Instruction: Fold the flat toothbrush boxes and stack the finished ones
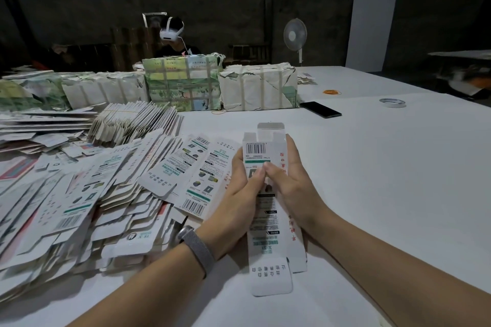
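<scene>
Both the left hand (240, 191) and right hand (288, 183) grip one half-opened toothbrush box (268, 210) above the tabletop (385, 180), its end flaps unfolded, while a large pile of flat boxes (79, 194) awaits folding.

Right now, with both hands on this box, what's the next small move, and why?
Probably tuck the far end flaps shut. Both the left hand and the right hand hold the box already squared up, but its top flaps stand open, as does the near flap.

White table (385, 167), loaded at left.
Flat boxes (79, 194) lower left; bundles (183, 82) behind; phone (320, 109), tape (392, 103) upper right.
</scene>
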{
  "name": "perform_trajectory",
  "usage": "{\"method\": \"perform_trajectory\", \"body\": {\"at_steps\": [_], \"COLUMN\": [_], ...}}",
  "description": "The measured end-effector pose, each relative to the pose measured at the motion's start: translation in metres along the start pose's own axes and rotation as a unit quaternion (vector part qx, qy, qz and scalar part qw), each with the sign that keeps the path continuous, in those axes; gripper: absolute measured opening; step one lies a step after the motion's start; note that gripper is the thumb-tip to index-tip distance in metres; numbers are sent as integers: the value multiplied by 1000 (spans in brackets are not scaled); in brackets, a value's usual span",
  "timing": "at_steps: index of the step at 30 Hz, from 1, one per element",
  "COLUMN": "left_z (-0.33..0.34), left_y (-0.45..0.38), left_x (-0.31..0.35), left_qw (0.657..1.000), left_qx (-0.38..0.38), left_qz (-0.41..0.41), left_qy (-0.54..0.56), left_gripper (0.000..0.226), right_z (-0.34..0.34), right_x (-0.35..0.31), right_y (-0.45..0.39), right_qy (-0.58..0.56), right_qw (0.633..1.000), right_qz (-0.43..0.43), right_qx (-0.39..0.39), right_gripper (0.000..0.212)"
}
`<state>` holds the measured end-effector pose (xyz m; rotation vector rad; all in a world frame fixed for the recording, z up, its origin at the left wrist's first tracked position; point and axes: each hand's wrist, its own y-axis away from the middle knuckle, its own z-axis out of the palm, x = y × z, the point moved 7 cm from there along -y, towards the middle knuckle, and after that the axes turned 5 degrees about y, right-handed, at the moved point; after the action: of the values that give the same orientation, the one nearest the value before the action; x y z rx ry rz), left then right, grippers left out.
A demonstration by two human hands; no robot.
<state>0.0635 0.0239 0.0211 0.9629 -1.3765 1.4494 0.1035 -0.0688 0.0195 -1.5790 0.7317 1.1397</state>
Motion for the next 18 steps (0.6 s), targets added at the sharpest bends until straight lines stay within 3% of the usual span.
{"method": "perform_trajectory", "body": {"at_steps": [5, 8, 14, 18], "left_z": [2, 3, 11, 8], "left_y": [0, 1, 2, 0], "left_x": [-4, -1, 2, 0], "left_qw": [995, 996, 995, 999], "left_qx": [-46, -41, -48, -17], "left_qz": [5, 16, 43, 20], "left_qy": [-87, -77, -70, -23], "left_gripper": [79, 72, 70, 60], "right_z": [0, -1, -1, -5], "right_x": [-4, -4, -3, -1], "right_y": [1, 2, 0, 1], "right_qy": [1, 10, 19, 8], "right_qw": [999, 999, 998, 1000], "right_qz": [-2, -4, -11, -26], "right_qx": [-43, -51, -53, -13], "right_gripper": [68, 59, 62, 60]}}
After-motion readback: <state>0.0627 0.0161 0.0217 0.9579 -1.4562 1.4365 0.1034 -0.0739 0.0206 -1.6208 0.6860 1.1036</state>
